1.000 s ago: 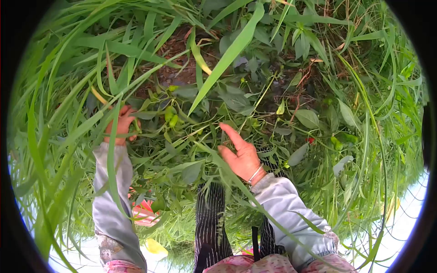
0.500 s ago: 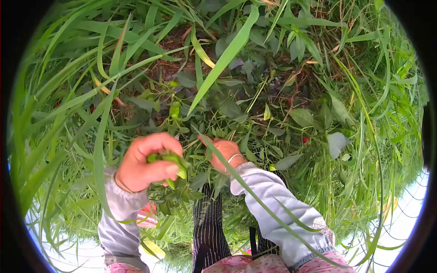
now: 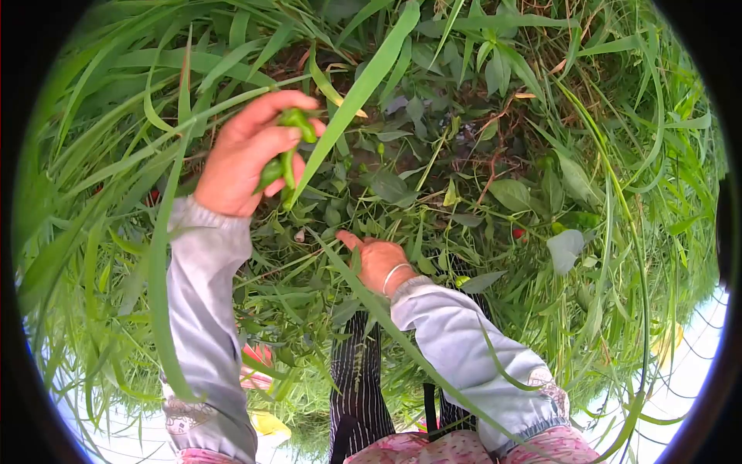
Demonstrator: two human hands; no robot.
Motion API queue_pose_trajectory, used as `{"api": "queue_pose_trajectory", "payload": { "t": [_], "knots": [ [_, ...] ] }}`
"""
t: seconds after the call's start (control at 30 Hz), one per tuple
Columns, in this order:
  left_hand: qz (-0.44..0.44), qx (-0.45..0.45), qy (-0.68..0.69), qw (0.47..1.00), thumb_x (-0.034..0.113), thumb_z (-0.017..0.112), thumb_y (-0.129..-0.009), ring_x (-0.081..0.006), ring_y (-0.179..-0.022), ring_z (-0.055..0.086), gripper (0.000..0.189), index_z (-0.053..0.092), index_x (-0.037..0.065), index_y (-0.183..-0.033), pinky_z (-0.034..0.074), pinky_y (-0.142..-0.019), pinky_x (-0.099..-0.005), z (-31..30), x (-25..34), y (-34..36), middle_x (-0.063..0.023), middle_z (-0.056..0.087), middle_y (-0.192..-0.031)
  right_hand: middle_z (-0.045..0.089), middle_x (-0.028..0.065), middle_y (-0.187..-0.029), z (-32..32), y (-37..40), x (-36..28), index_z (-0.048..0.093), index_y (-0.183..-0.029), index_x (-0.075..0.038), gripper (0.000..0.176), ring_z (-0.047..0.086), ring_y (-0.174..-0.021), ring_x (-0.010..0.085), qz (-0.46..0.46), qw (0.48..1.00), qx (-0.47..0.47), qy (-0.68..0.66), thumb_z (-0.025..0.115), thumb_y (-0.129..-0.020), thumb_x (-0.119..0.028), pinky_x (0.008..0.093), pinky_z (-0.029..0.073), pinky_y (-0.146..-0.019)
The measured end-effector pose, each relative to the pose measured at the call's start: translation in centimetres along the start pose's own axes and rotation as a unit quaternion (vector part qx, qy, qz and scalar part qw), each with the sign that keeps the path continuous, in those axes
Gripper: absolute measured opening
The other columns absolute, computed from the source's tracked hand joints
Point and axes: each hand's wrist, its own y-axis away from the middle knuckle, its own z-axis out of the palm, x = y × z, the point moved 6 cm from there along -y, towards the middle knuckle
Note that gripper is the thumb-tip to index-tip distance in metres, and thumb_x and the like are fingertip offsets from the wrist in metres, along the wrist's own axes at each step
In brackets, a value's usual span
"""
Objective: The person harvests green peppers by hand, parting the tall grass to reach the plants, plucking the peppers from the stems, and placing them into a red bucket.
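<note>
My left hand [image 3: 241, 158] is raised among the leaves on the left, its fingers closed round several green peppers [image 3: 287, 164]. They stick out between thumb and fingers, the thumb pressing on one. Lower down, in front of my legs, my right hand [image 3: 380, 261] reaches into the pepper plants [image 3: 390, 185]. Its fingers look closed at the stems, but leaves hide the tips, and whatever they grip does not show clearly. A white band [image 3: 396, 276] circles the right wrist.
Long grass blades [image 3: 359, 97] cross the view, one passing over my right sleeve [image 3: 471, 332]. A red pepper [image 3: 518, 232] shows among leaves on the right. A red-and-white striped item [image 3: 256, 367] and a yellow item [image 3: 269, 424] lie low on the left.
My left hand has moved up and away from me, carrying the green peppers. My right hand stays nearly in place among the stems.
</note>
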Motion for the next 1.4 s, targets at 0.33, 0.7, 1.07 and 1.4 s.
{"api": "queue_pose_trajectory", "payload": {
  "t": [0.33,0.7,1.07,1.4],
  "knots": [
    [-0.168,-0.106,-0.690,0.696,0.010,0.059,-0.073,-0.0310,-0.074,0.062,0.038,0.053,0.003,-0.110,0.050,-0.068,-0.0397,0.9,-6.1,-5.7,-0.0180,0.062,-0.085,0.056,0.0191,-0.113,0.8,-0.2,0.3,0.022,-0.140,-0.025,0.071,0.058,-0.101,0.0299,-0.021,0.999,0.023,0.006,0.053,-0.078,-0.009,0.0364,0.047,-0.083],
    [-0.089,-0.015,-0.190,0.978,-0.002,0.052,-0.072,-0.0081,-0.060,0.051,0.019,0.052,0.005,-0.090,0.044,-0.047,-0.0237,-4.6,-7.7,6.3,-0.0009,0.051,-0.078,0.062,0.0001,-0.089,-4.3,2.9,3.7,0.059,-0.104,-0.013,0.020,0.058,-0.070,0.0106,0.003,0.770,-0.006,-0.637,0.056,-0.084,-0.008,0.0244,0.048,-0.058],
    [-0.054,0.006,-0.090,0.994,-0.008,0.049,-0.074,-0.0076,-0.063,0.051,0.021,0.052,0.004,-0.091,0.046,-0.049,-0.0226,-5.0,-8.4,8.4,-0.0024,0.052,-0.092,0.055,0.0108,-0.098,-10.8,0.1,-3.6,0.055,-0.118,-0.020,0.049,0.056,-0.090,0.0303,-0.198,0.974,0.106,-0.016,0.062,-0.071,-0.010,0.0385,0.046,-0.081],
    [-0.061,0.017,-0.116,0.991,-0.005,0.050,-0.075,-0.0059,-0.062,0.050,0.020,0.052,0.006,-0.092,0.044,-0.049,-0.0217,-5.3,-9.0,9.2,0.0001,0.051,-0.088,0.054,0.0088,-0.098,-6.8,2.5,-5.6,0.058,-0.102,-0.016,0.039,0.060,-0.082,0.0287,-0.137,0.988,0.052,0.039,0.068,-0.071,-0.038,0.0399,0.048,-0.069]
  ]
}}
